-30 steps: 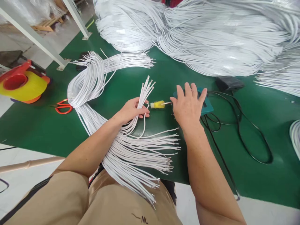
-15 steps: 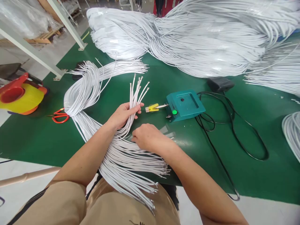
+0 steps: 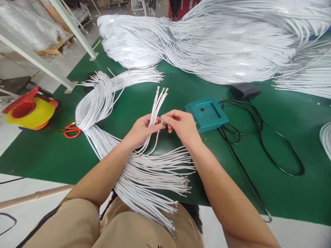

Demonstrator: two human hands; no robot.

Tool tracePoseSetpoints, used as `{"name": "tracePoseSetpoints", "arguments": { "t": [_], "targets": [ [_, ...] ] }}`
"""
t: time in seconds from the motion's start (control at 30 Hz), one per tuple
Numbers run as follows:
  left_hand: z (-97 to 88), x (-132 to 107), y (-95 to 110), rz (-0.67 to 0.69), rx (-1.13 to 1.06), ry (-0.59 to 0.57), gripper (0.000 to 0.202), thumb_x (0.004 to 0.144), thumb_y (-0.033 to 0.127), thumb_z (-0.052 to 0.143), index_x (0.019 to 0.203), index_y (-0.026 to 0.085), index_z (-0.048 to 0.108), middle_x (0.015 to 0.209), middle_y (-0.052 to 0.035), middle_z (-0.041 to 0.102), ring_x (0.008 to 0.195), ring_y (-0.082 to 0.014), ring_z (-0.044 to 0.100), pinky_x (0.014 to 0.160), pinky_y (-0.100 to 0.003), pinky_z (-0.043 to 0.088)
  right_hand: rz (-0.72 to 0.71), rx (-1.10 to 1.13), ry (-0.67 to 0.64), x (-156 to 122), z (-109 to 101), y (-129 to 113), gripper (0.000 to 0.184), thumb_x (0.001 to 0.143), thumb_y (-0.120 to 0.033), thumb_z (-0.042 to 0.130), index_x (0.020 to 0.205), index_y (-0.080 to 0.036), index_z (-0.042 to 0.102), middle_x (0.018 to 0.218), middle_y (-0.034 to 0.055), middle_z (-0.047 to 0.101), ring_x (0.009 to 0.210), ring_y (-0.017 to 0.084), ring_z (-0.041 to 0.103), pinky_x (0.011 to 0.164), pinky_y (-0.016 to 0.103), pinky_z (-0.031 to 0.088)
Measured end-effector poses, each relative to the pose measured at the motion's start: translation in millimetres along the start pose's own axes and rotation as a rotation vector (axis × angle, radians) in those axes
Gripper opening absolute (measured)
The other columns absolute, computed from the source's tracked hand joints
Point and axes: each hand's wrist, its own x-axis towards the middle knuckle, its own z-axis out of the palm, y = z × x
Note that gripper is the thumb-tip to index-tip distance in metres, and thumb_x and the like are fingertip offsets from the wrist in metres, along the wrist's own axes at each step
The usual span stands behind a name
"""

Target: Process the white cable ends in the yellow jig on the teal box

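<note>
My left hand (image 3: 145,130) is closed around several white cables (image 3: 158,103), whose ends stick up above the fingers. Close beside it, my right hand (image 3: 181,126) is closed in a pinch at the end of one white cable (image 3: 156,140), which curves up from below. The right hand covers the yellow piece and metal shaft on the front of the teal device (image 3: 204,125). A large bundle of white cables (image 3: 144,172) lies under my left forearm, its loose ends fanned toward the table's front edge.
Orange-handled scissors (image 3: 72,130) and a yellow and red tape roll (image 3: 29,110) lie at the left. Big cable bundles (image 3: 227,44) cover the back of the green table (image 3: 258,193). A black power adapter (image 3: 245,91) and looped black cord (image 3: 280,137) are right of the device.
My right hand has moved up from the lower cable bundle to beside my left hand and now pinches one cable. The other held cables stand closer together in my left hand.
</note>
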Motion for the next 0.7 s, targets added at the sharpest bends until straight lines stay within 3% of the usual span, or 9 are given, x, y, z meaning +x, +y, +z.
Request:
{"name": "tracePoseSetpoints", "arguments": {
  "t": [0.17,0.33,0.43,0.53,0.7],
  "targets": [
    [5.9,-0.4,0.0,0.086,-0.017,0.092,0.032,0.066,0.027,0.083,0.074,0.015,0.054,0.070,0.0031,0.062,0.067,-0.0104,0.064,0.072,-0.026,0.051,0.038,0.150,-0.066,-0.9,5.7,4.3,0.013,0.073,-0.028,0.070,0.074,-0.015,0.071,0.055,-0.0034,0.056,0.051,0.008,0.048,0.052,0.023,0.041],
    [6.0,0.2,1.4,0.111,-0.018,0.107,0.038,0.064,0.028,0.083,0.073,0.015,0.048,0.069,0.0033,0.061,0.065,-0.0113,0.065,0.069,-0.027,0.052,0.222,0.415,-0.132,-0.4,10.2,6.9,0.016,0.070,-0.029,0.071,0.070,-0.014,0.068,0.055,-0.0035,0.049,0.052,0.006,0.039,0.046,0.020,0.027],
    [4.1,-0.2,0.3,0.120,0.021,0.062,0.037,0.069,0.030,0.081,0.077,0.016,0.047,0.073,0.0015,0.065,0.066,-0.0120,0.066,0.068,-0.027,0.053,0.222,0.378,-0.113,-0.3,10.3,3.8,0.021,0.073,-0.030,0.069,0.061,-0.015,0.061,0.056,-0.0035,0.047,0.050,0.006,0.036,0.045,0.022,0.024],
    [4.8,-2.0,-0.6,0.112,0.081,-0.003,0.035,0.074,0.032,0.077,0.079,0.018,0.045,0.074,-0.0002,0.067,0.067,-0.0134,0.067,0.068,-0.029,0.053,0.177,0.304,-0.087,0.2,8.1,0.0,0.030,0.079,-0.043,0.065,0.067,-0.016,0.064,0.053,-0.0053,0.041,0.048,0.007,0.037,0.046,0.023,0.028],
    [7.9,-4.5,-0.9,0.096,0.120,-0.026,0.034,0.075,0.033,0.075,0.079,0.018,0.045,0.078,-0.0005,0.065,0.075,-0.0162,0.068,0.073,-0.032,0.056,0.226,0.244,-0.162,0.3,5.4,-0.1,0.036,0.075,-0.049,0.070,0.063,-0.016,0.062,0.051,-0.0061,0.040,0.049,0.008,0.042,0.050,0.024,0.034]
  ]
}}
